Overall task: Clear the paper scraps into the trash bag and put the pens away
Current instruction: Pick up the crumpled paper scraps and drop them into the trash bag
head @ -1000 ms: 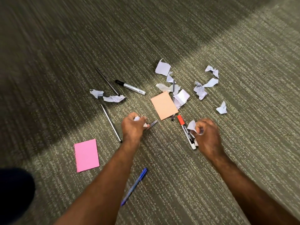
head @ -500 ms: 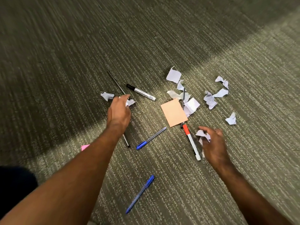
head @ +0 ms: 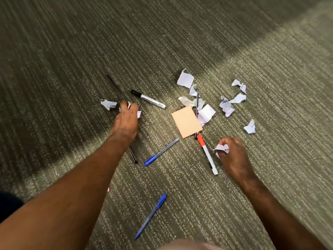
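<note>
Scraps (head: 226,106) first — left hand (head: 126,121) fingers curl on one, seemingly; right hand (head: 234,157) pinches another; gather before bagging.

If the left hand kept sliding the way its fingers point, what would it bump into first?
Probably the thin black pen just past the left hand, which grips a crumpled white paper scrap. Beyond lies bare grey carpet. Depth is hard to judge.

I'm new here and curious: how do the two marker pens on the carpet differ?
The black marker has a black cap and lies near the left hand. The red marker has a red cap and lies beside the right hand, its cap by the orange note. Both have pale barrels and lie untouched.
</note>
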